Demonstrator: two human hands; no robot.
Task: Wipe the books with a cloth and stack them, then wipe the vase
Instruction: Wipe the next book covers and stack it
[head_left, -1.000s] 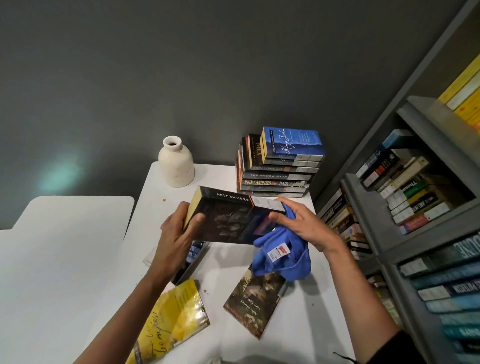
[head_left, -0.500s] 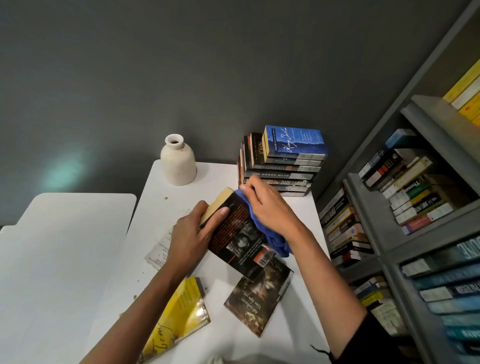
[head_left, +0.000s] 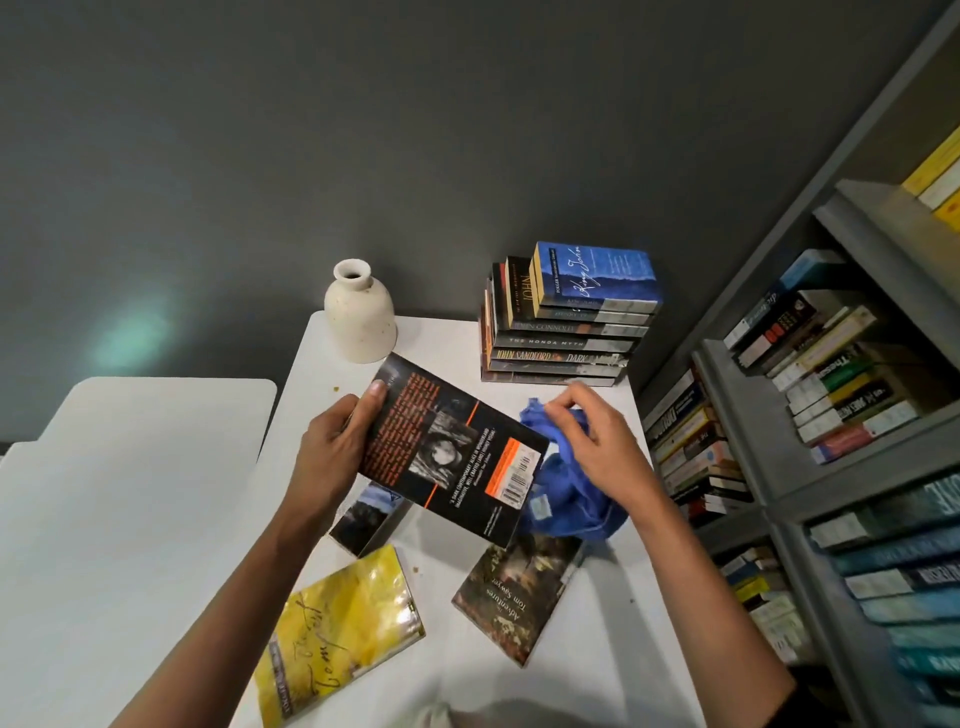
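Grip is mattering here: in front of the stack (head_left: 566, 332), my left hand (head_left: 332, 452) is clasping the dark book (head_left: 457, 447), back cover up, and my right hand (head_left: 597, 441) is bunching the blue cloth (head_left: 566, 499). I am aiming for flat, full-length strokes.

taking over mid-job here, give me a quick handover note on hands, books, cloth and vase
Left hand grips the black paperback with orange print, back cover up, above the white table.
Right hand grips the bunched blue cloth at that book's right edge.
Done: a stack of paperbacks stands at the table's back right.
Left: finish and stack the held book; then wipe and stack the glossy yellow book, the brown Tom Sawyer paperback and the small dark book under the held one, all lying flat.
Last: the cream ceramic vase, back left, untouched.
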